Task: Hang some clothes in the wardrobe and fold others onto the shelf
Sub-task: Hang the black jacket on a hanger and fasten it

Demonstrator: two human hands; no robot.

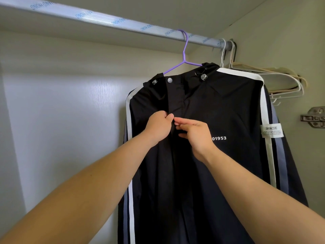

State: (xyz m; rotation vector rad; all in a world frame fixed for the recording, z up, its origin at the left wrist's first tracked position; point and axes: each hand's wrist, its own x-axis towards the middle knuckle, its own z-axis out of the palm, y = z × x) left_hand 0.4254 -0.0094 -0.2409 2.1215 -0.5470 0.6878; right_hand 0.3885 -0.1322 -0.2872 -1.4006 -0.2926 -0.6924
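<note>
Black white-striped jacket [228, 111] hangs right of centre on a purple plastic hanger [183, 51] over the silver wardrobe rail [105, 19] — left hand [159, 127] and right hand [195, 134] both pinch its front placket [177, 99]. Tugging too hard could drag it off the hanger.

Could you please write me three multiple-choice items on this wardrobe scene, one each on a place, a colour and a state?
1. Where on the rail are the empty hangers?
A. Left of the jacket
B. Right of the jacket
C. Below the jacket

2. The jacket's hanger is:
A. purple
B. red
C. green

3. The jacket is:
A. folded
B. hanging
C. on the floor

Answers:
1. B, they crowd the rail's right end.
2. A, its purple hook loops over the rail.
3. B, it hangs full length from that hanger.
</note>
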